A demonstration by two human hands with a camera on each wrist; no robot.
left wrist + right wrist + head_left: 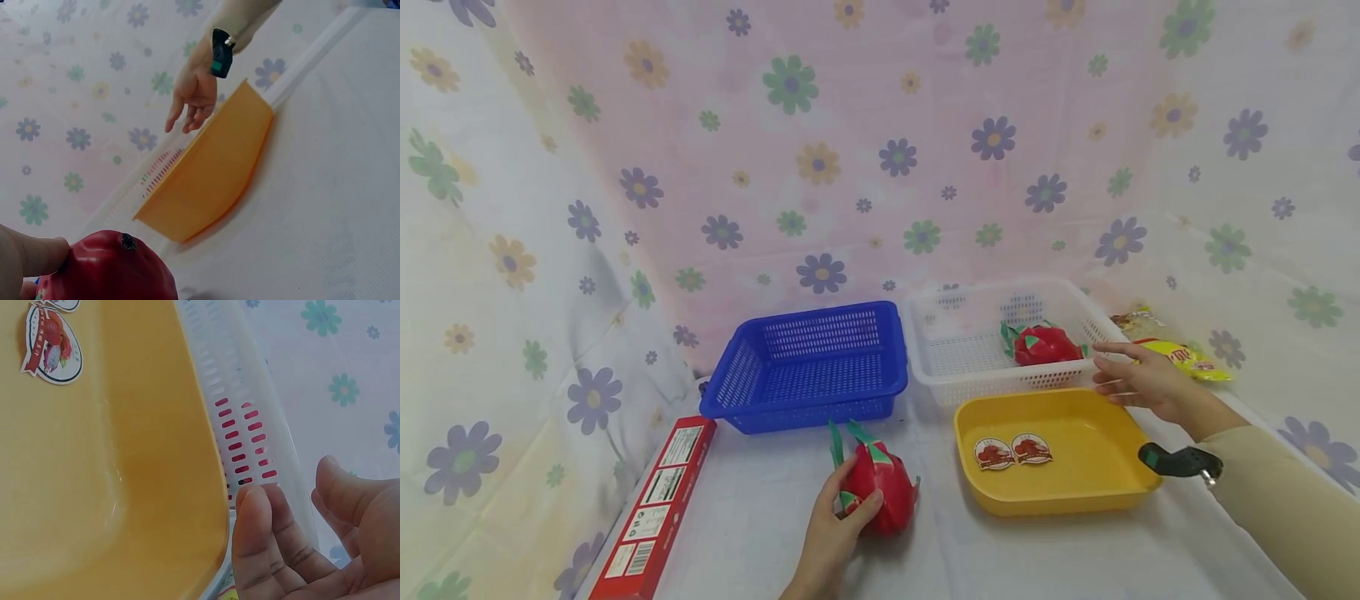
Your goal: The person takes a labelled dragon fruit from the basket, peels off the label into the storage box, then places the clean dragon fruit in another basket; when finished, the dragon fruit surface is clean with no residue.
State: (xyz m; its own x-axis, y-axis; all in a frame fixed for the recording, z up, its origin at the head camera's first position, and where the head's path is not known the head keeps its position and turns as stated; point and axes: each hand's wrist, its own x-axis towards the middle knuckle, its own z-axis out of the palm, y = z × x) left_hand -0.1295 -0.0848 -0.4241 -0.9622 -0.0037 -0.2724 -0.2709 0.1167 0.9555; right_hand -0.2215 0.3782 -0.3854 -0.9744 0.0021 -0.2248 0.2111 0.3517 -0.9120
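My left hand (831,533) grips a red toy dragon fruit (887,492) with green leaf tips, thumb on its near side. In the left wrist view, that dragon fruit (115,269) shows its dark round end. Another dragon fruit (1047,345) lies in the white basket (970,389), at its right front. Beside this basket's right front corner is my right hand (1138,385), fingers loosely bent and holding nothing. Below it sits a yellow tray (1097,450) with two round labels (1032,448) picturing dragon fruit. In the right wrist view, my fingertips (253,515) appear over the basket rim.
A blue basket (820,412) stands at the back left, next to the white one. Along the left side lies a long red box (655,508). Yellow snack packets (1187,358) lie right of the white basket. Flowered cloth (865,167) hangs behind and at both sides.
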